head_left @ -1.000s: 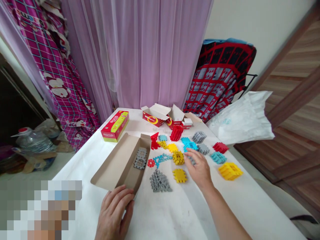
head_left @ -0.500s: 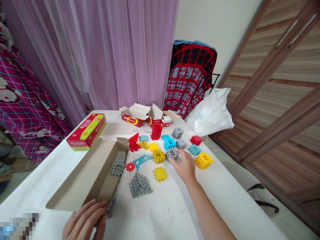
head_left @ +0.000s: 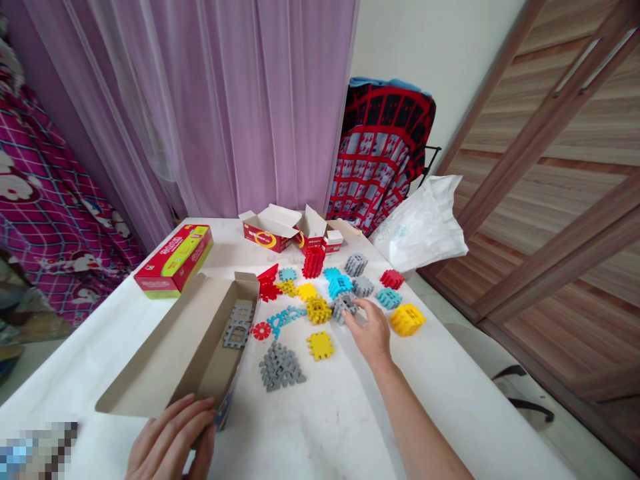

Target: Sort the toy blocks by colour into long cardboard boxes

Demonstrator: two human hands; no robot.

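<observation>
My right hand (head_left: 371, 331) has its thumb and fingers about the right side of a stack of grey interlocking building pieces (head_left: 344, 307) on the table. My left hand (head_left: 173, 437) grips the near end of an open cardboard box (head_left: 205, 373), fingers over its edge. Grey window pieces (head_left: 237, 325) lie inside the box. Yellow stacked pieces (head_left: 319, 310) stand just left of my right hand, and a flat yellow piece (head_left: 321, 345) lies nearer me. Blue stacked pieces (head_left: 341, 285) sit behind the grey stack. A grey pile (head_left: 281, 368) lies right of the box.
A closed red box (head_left: 174, 259) lies at the left, and opened red boxes (head_left: 267, 233) stand at the back. Yellow blocks (head_left: 407, 320) and teal pieces (head_left: 389, 298) sit right of my right hand. A white plastic bag (head_left: 423, 223) is at the far right edge.
Hardly anything differs. My right hand stays at the grey stack and my left hand stays on the box; the view has shifted slightly.
</observation>
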